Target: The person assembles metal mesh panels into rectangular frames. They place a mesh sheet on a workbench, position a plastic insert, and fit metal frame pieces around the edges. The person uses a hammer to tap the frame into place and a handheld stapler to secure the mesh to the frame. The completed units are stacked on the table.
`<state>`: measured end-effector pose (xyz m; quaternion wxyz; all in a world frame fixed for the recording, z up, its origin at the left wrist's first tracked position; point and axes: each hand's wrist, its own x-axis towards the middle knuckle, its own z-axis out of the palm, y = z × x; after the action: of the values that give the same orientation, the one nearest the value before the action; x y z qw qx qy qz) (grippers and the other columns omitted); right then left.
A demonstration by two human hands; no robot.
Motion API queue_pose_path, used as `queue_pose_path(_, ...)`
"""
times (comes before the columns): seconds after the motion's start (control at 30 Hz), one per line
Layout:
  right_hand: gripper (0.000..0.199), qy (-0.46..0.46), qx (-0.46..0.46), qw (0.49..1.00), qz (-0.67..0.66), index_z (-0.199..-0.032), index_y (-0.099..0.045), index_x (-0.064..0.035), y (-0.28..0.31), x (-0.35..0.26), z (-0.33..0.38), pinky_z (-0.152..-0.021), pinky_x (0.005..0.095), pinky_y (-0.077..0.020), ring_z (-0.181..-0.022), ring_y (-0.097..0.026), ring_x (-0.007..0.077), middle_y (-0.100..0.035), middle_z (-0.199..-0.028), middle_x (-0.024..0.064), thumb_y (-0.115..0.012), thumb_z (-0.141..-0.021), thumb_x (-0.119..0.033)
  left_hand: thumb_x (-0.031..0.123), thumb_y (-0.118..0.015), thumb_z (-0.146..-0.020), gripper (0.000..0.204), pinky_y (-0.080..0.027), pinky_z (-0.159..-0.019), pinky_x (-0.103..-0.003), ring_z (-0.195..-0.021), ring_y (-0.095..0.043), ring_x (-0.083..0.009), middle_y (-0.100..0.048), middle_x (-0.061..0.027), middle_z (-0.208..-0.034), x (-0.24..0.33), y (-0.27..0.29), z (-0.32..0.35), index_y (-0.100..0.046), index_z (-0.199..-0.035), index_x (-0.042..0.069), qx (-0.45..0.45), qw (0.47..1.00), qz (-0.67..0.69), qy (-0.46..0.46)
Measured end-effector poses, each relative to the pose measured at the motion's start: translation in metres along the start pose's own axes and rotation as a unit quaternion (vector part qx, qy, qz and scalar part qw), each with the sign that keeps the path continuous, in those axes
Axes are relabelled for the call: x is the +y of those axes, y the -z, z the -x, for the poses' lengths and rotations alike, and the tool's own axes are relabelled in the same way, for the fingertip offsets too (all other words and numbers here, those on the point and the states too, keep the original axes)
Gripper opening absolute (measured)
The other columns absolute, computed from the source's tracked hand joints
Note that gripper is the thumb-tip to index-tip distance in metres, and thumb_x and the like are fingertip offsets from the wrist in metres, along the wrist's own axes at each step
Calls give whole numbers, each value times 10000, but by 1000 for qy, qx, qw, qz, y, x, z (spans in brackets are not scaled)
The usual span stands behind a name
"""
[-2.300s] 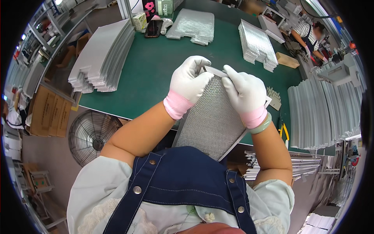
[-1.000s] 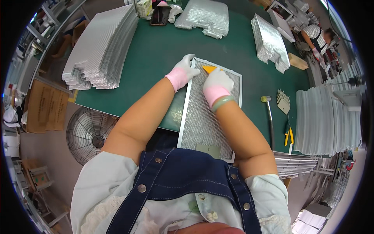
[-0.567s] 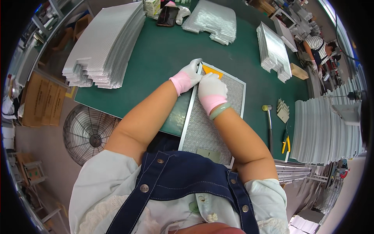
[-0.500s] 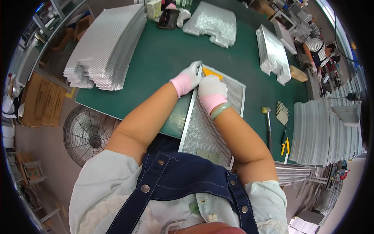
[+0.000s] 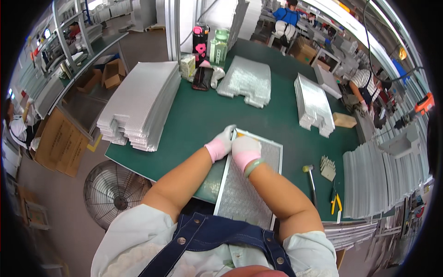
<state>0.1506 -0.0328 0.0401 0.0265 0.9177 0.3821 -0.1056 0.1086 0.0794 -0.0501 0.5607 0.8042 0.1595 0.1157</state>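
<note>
A mesh panel in a thin silver metal frame lies on the green table, its near end by my apron. At its far left corner, my left hand, in a white glove with a pink cuff, has its fingers closed on the frame. My right hand, gloved the same way, is curled over the panel right beside it, against a flat orange-yellow piece. Only a sliver of that piece shows past the glove. My right fingertips are hidden beneath the hand.
Stacked silver mesh sheets stand at left, with bubbled sheets and another stack farther back. On the right lie a hammer, small pale plates, yellow-handled pliers and many frame strips. A fan stands below left.
The view has tilted up, so everything sits lower and more of the far room shows. Both hands stay at the panel's corner; less of the orange-yellow piece is visible beside my right hand.
</note>
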Motion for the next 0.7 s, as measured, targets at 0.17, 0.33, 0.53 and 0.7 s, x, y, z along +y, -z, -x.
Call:
queue_pose_path(0.17,246,-12,113,993,-42,-1062,-671,5,-39,15,3,-802,464,-578,-931,-717,381,-713,-1020,198,-512,-938,-136,236,-750,-867,844,-431,-1078,-325,-1296,-539,-273,-542,-233,-1394,15,5,13,-279,-1500,-62,-10,1000,-8,9)
queue_pose_path(0.33,230,42,75,996,35,-1117,-603,6,-26,17,57,-723,454,-591,-862,-725,347,-694,-981,178,-528,-919,-85,108,-736,-804,806,-471,-1035,-361,-1244,-568,-266,-541,-253,-1357,-23,-2,8,-319,-1472,-62,-25,996,84,-6)
queue_pose_path(0.53,252,-120,305,945,17,-1137,-554,-100,-40,136,151,-655,477,-563,-793,-696,334,-652,-931,104,-592,-923,-228,104,-716,-799,725,-480,-1000,-357,-1152,-592,-269,-576,-229,-1269,22,-1,33,-386,-1434,-11,107,994,-20,1)
queue_pose_path(0.7,304,-50,326,943,-43,-946,-675,-78,-89,231,185,-788,478,-528,-920,-648,351,-656,-1010,120,-592,-937,-370,23,-651,-864,538,-474,-980,-325,-1166,-539,-183,-561,-124,-1258,130,42,39,-428,-1353,21,173,958,73,-217)
